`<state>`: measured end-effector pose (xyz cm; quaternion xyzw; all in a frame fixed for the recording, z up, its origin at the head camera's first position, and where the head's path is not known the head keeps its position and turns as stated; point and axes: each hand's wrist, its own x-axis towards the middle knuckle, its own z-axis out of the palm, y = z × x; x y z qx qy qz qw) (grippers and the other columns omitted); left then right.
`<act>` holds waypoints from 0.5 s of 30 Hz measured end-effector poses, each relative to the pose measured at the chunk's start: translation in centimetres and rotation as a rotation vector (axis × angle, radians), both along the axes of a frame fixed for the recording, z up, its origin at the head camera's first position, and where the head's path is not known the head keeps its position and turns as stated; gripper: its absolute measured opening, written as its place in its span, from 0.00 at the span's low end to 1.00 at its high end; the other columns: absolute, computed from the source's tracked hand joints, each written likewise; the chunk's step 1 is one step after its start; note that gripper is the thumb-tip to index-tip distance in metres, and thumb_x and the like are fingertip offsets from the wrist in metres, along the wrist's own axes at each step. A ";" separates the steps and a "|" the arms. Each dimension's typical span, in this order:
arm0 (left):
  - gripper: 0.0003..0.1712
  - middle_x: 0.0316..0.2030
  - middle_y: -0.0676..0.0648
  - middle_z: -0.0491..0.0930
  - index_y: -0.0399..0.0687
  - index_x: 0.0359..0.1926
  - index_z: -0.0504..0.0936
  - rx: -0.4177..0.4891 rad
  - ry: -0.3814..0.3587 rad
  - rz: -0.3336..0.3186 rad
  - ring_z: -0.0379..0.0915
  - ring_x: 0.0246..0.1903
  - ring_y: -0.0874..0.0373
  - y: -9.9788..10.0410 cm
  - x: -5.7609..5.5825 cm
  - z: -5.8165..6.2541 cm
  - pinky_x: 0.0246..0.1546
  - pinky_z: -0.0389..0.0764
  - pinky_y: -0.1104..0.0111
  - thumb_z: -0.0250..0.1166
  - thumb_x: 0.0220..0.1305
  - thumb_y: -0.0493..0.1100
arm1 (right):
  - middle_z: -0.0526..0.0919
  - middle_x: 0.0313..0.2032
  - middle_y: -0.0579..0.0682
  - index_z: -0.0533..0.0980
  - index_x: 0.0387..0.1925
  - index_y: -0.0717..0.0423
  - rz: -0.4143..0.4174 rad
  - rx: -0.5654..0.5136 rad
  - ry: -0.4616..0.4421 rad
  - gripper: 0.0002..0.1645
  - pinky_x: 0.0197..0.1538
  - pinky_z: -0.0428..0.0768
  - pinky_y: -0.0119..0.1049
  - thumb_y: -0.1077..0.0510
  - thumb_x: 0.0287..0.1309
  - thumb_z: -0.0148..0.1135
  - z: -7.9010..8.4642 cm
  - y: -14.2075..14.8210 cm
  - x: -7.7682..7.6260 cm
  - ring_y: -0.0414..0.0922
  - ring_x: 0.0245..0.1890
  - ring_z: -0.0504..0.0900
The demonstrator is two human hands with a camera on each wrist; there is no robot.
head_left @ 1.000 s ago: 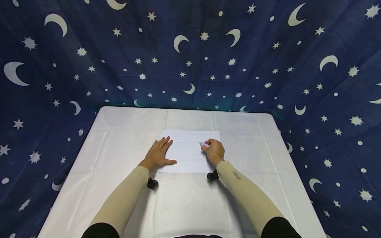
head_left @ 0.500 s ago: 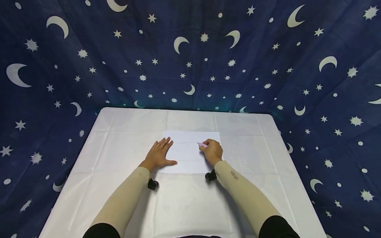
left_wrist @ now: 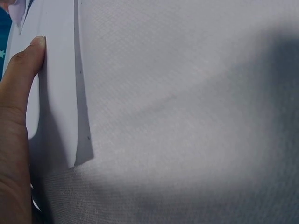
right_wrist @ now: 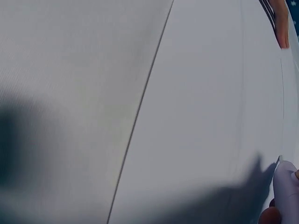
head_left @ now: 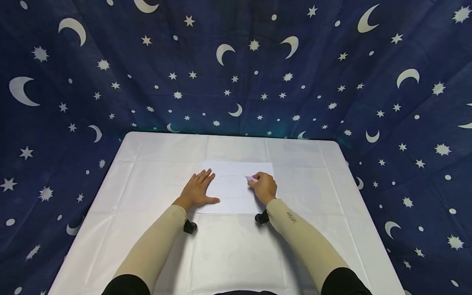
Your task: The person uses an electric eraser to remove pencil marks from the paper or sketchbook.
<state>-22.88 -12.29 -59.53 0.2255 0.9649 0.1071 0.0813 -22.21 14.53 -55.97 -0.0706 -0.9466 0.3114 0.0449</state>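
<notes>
A white sheet of paper [head_left: 232, 192] lies on the white-covered table. My left hand [head_left: 197, 190] rests on its left edge, fingers spread and thumb out to the side. In the left wrist view, the thumb [left_wrist: 28, 70] presses on the paper. My right hand [head_left: 264, 187] pinches a small lilac utility knife [head_left: 252, 179] over the sheet's right half. Its short greyish tip points left and meets the paper in the right wrist view, where the lilac body [right_wrist: 286, 191] shows large. A thin dark line [right_wrist: 283, 88] runs across the sheet from near the left hand toward the tip.
The tablecloth [head_left: 155, 172] has fold creases and reaches out around the paper. Behind the table hangs a dark blue curtain [head_left: 199, 49] with moons and stars. A black wrist camera [head_left: 189, 226] sits under the left wrist, another black camera [head_left: 262, 217] under the right.
My right hand and the utility knife have shifted slightly left over the paper, mostly in the first half second. My left hand stays in place on the sheet.
</notes>
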 end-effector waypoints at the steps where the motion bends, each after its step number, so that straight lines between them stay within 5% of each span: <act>1: 0.64 0.69 0.50 0.39 0.54 0.70 0.47 -0.006 -0.002 0.001 0.32 0.67 0.54 0.0 0.0 0.0 0.64 0.35 0.55 0.49 0.36 0.83 | 0.81 0.28 0.45 0.82 0.31 0.52 0.006 0.000 0.001 0.13 0.28 0.73 0.37 0.51 0.41 0.69 0.0 -0.4 0.0 0.43 0.25 0.76; 15: 0.63 0.69 0.51 0.38 0.54 0.70 0.46 -0.007 -0.012 0.008 0.30 0.67 0.54 0.0 0.0 0.1 0.64 0.35 0.55 0.48 0.37 0.83 | 0.81 0.27 0.45 0.81 0.30 0.53 0.045 -0.036 0.013 0.12 0.28 0.74 0.36 0.52 0.40 0.69 0.0 -3.4 -0.4 0.42 0.24 0.76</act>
